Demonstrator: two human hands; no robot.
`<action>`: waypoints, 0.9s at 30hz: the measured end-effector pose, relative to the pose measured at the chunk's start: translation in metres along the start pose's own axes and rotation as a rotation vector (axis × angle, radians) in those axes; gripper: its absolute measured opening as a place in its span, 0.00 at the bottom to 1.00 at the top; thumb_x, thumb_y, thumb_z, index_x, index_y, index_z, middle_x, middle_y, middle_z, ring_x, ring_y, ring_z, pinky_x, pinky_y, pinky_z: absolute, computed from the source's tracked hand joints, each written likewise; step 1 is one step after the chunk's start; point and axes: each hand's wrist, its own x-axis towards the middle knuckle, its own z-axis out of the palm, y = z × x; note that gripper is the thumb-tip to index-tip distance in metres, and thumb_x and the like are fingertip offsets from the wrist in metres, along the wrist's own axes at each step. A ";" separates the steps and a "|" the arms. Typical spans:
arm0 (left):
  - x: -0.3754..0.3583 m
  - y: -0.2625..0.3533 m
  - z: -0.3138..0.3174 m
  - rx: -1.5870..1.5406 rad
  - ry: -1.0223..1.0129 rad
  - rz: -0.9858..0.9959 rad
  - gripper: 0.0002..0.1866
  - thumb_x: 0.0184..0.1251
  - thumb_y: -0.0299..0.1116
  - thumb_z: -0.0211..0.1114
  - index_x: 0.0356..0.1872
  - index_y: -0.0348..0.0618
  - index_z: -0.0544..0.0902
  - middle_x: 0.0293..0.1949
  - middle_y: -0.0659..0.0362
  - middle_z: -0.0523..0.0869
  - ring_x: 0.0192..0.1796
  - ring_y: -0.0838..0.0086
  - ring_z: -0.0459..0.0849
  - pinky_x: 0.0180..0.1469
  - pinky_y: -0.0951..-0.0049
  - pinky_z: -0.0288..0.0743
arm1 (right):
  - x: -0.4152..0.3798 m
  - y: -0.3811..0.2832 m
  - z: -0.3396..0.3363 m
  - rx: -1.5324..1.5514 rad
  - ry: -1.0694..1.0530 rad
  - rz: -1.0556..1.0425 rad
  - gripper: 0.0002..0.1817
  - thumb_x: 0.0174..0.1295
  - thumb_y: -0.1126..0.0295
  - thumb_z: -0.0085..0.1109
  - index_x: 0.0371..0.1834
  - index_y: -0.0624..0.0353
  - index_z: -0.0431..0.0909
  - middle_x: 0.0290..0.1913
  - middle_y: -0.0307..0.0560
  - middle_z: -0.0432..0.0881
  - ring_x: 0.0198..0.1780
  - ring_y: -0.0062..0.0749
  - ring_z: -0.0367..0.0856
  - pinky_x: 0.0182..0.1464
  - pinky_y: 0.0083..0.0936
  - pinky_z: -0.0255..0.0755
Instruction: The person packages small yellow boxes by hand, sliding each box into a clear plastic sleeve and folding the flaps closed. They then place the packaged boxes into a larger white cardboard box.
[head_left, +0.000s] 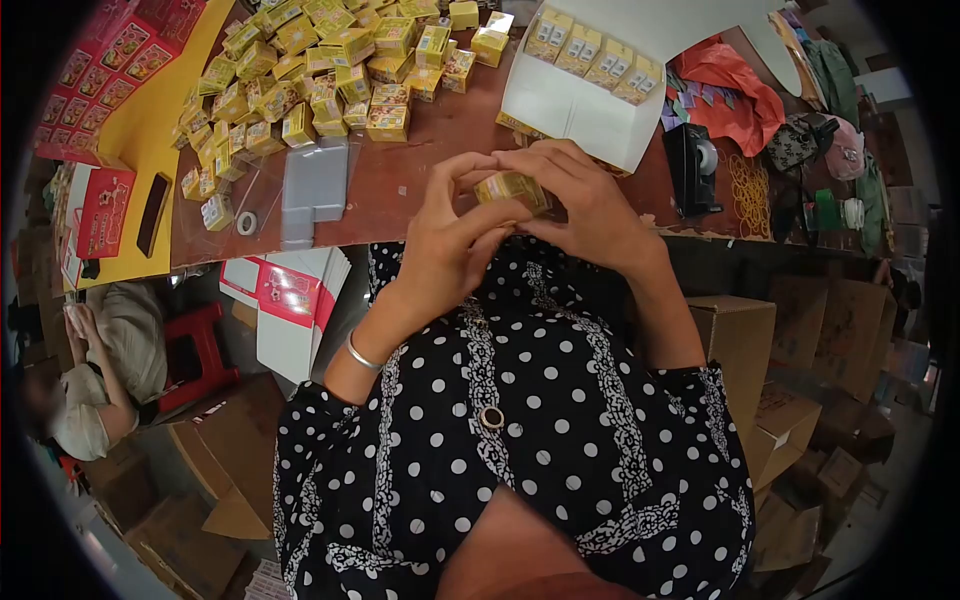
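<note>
Between my two hands, just over the table's front edge, is a small yellow box (512, 190) that looks wrapped in clear film. My left hand (455, 215) grips its left side, thumb along the bottom. On the other side, the curled fingers of my right hand (580, 195) press against the box. Ahead to the left lies a heap of similar yellow boxes (330, 65). A white open carton (570, 110) beyond my right hand holds a row of the yellow boxes along its far side. Clear plastic sheets (315, 185) lie left of my hands.
A black tape dispenser (692, 170), yellow rubber bands (750, 195) and a red plastic bag (735, 95) sit on the right. At the left are a tape roll (246, 223), a dark phone-like slab (153, 214) and red cartons (105, 210). Another person (110, 370) sits at lower left.
</note>
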 end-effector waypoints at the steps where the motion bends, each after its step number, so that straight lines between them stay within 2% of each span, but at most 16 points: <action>1: 0.002 0.002 -0.002 0.003 0.007 0.001 0.18 0.56 0.18 0.74 0.47 0.47 0.87 0.62 0.49 0.75 0.61 0.57 0.80 0.60 0.64 0.77 | 0.000 -0.003 -0.001 -0.031 -0.052 0.029 0.30 0.50 0.73 0.76 0.61 0.58 0.79 0.59 0.47 0.82 0.61 0.44 0.79 0.63 0.36 0.74; 2: 0.005 0.006 -0.007 0.136 0.011 0.090 0.19 0.55 0.20 0.76 0.49 0.47 0.86 0.61 0.49 0.75 0.63 0.56 0.78 0.62 0.62 0.76 | -0.001 -0.005 -0.001 -0.032 -0.055 0.021 0.30 0.50 0.73 0.76 0.61 0.58 0.79 0.59 0.47 0.82 0.61 0.44 0.79 0.63 0.36 0.74; 4: 0.010 0.012 -0.018 0.273 0.023 0.182 0.20 0.54 0.22 0.77 0.50 0.47 0.86 0.61 0.49 0.74 0.65 0.55 0.77 0.64 0.61 0.75 | -0.002 -0.009 -0.001 0.149 0.020 0.248 0.32 0.53 0.74 0.75 0.63 0.60 0.74 0.59 0.48 0.82 0.61 0.38 0.80 0.64 0.32 0.73; 5: 0.010 0.014 -0.027 0.277 0.189 0.193 0.23 0.54 0.25 0.79 0.52 0.45 0.84 0.62 0.50 0.74 0.65 0.54 0.76 0.65 0.61 0.74 | -0.005 -0.007 0.002 0.145 0.021 0.243 0.32 0.53 0.74 0.75 0.63 0.60 0.74 0.59 0.48 0.82 0.61 0.38 0.80 0.64 0.32 0.73; 6: 0.010 0.013 -0.034 0.277 0.355 0.205 0.26 0.53 0.27 0.81 0.55 0.43 0.83 0.62 0.50 0.73 0.65 0.53 0.76 0.67 0.60 0.73 | -0.010 -0.001 0.008 0.469 0.092 0.368 0.33 0.55 0.73 0.75 0.65 0.61 0.71 0.59 0.48 0.81 0.61 0.34 0.80 0.64 0.30 0.73; 7: 0.005 0.003 -0.039 0.283 0.463 0.239 0.35 0.51 0.30 0.83 0.62 0.37 0.76 0.64 0.51 0.73 0.65 0.58 0.76 0.69 0.62 0.71 | -0.014 0.004 0.014 0.795 0.163 0.489 0.33 0.57 0.71 0.74 0.66 0.63 0.69 0.59 0.48 0.81 0.62 0.31 0.79 0.65 0.29 0.72; 8: 0.001 -0.004 -0.039 0.283 0.467 0.245 0.35 0.51 0.30 0.83 0.62 0.37 0.76 0.64 0.51 0.73 0.65 0.58 0.76 0.69 0.62 0.71 | -0.017 0.010 0.020 0.791 0.165 0.483 0.33 0.57 0.71 0.74 0.66 0.63 0.69 0.59 0.48 0.81 0.62 0.31 0.79 0.65 0.29 0.72; 11: -0.009 -0.007 -0.031 -0.286 0.406 -0.297 0.43 0.55 0.29 0.81 0.71 0.35 0.67 0.68 0.51 0.74 0.70 0.63 0.74 0.74 0.60 0.67 | -0.020 0.015 0.040 1.002 0.256 0.457 0.32 0.61 0.68 0.74 0.64 0.63 0.67 0.58 0.46 0.79 0.63 0.26 0.75 0.66 0.28 0.69; 13: -0.008 -0.012 -0.016 -0.492 0.267 -0.378 0.42 0.55 0.30 0.82 0.70 0.37 0.68 0.68 0.53 0.76 0.70 0.65 0.75 0.71 0.66 0.69 | -0.017 0.009 0.053 1.184 0.240 0.495 0.29 0.63 0.66 0.72 0.63 0.63 0.68 0.58 0.43 0.78 0.61 0.25 0.76 0.66 0.27 0.68; 14: -0.009 -0.006 -0.012 -0.677 0.221 -0.466 0.39 0.59 0.26 0.79 0.71 0.37 0.68 0.68 0.52 0.76 0.70 0.65 0.76 0.70 0.67 0.72 | -0.016 0.009 0.061 1.143 0.219 0.452 0.29 0.65 0.63 0.72 0.63 0.62 0.68 0.58 0.42 0.78 0.60 0.24 0.76 0.66 0.26 0.68; 18: -0.011 -0.014 -0.012 -0.741 0.236 -0.470 0.33 0.64 0.21 0.72 0.70 0.35 0.69 0.65 0.50 0.78 0.66 0.65 0.80 0.67 0.66 0.77 | -0.007 0.002 0.065 1.130 0.099 0.496 0.30 0.66 0.64 0.70 0.66 0.60 0.67 0.60 0.43 0.78 0.62 0.26 0.76 0.66 0.28 0.69; 20: -0.017 -0.025 -0.019 -0.764 0.246 -0.472 0.32 0.64 0.20 0.72 0.69 0.35 0.69 0.65 0.50 0.78 0.64 0.66 0.81 0.66 0.67 0.77 | 0.005 0.005 0.042 0.843 -0.053 0.507 0.33 0.65 0.65 0.71 0.70 0.59 0.66 0.63 0.46 0.78 0.64 0.28 0.76 0.66 0.29 0.70; 23: -0.031 -0.041 -0.026 -0.749 0.252 -0.489 0.30 0.64 0.18 0.70 0.68 0.34 0.70 0.63 0.51 0.79 0.61 0.68 0.83 0.63 0.68 0.79 | 0.038 0.052 0.009 0.462 0.067 0.497 0.17 0.68 0.71 0.66 0.58 0.63 0.78 0.55 0.45 0.85 0.55 0.24 0.82 0.57 0.25 0.76; 24: -0.036 -0.046 -0.026 -0.736 0.229 -0.537 0.30 0.64 0.18 0.70 0.67 0.35 0.70 0.64 0.51 0.79 0.61 0.69 0.83 0.63 0.69 0.79 | 0.057 0.059 -0.002 0.308 0.182 0.418 0.10 0.70 0.71 0.63 0.49 0.64 0.82 0.46 0.43 0.87 0.47 0.22 0.85 0.50 0.24 0.78; 26: -0.044 -0.053 -0.023 -0.688 0.204 -0.596 0.30 0.64 0.19 0.70 0.67 0.36 0.71 0.61 0.53 0.81 0.60 0.71 0.83 0.61 0.71 0.80 | 0.097 0.085 -0.014 0.126 0.208 0.364 0.09 0.70 0.71 0.62 0.48 0.63 0.83 0.40 0.45 0.88 0.44 0.23 0.86 0.46 0.24 0.79; 27: -0.045 -0.054 -0.023 -0.688 0.211 -0.589 0.30 0.64 0.19 0.70 0.67 0.36 0.71 0.61 0.53 0.81 0.60 0.71 0.83 0.61 0.71 0.80 | 0.118 0.100 -0.015 0.005 0.176 0.351 0.09 0.68 0.71 0.62 0.48 0.61 0.83 0.43 0.48 0.88 0.44 0.34 0.88 0.46 0.29 0.80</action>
